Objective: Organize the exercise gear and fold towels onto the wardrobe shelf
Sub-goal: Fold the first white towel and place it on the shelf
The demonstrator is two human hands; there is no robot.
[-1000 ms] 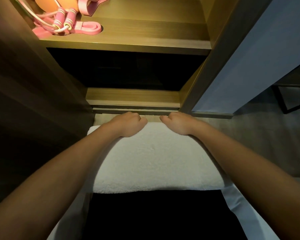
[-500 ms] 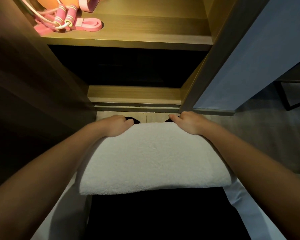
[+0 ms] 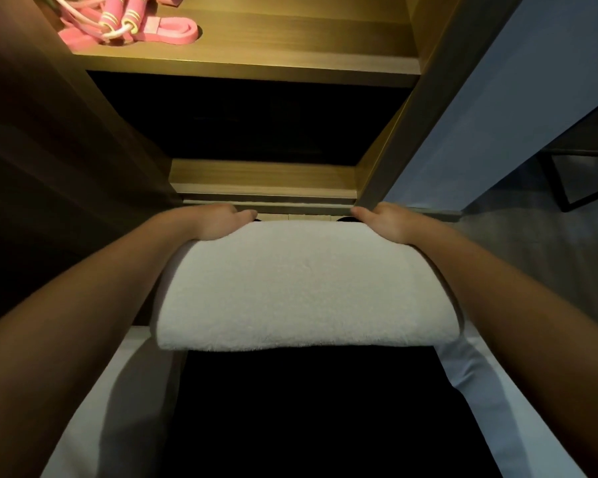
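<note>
White, thick terry towel, folded into a broad pad, lies between the two hands, its near edge overhanging a black area by the forearms. The left hand grasps the far left corner and the right hand the far right corner, the fingers of each curled over the far edge. A second ago both hands were bunched close together at the middle of that edge. Half a second ago they had begun to part, and now they sit well apart at the corners. Just beyond the hands runs the low wooden ledge of the wardrobe, with a dark opening past it. Farther beyond, the lit wooden shelf carries, off to the left of the left hand, a pink skipping rope with striped handles touching a flat pink resistance band.
</note>
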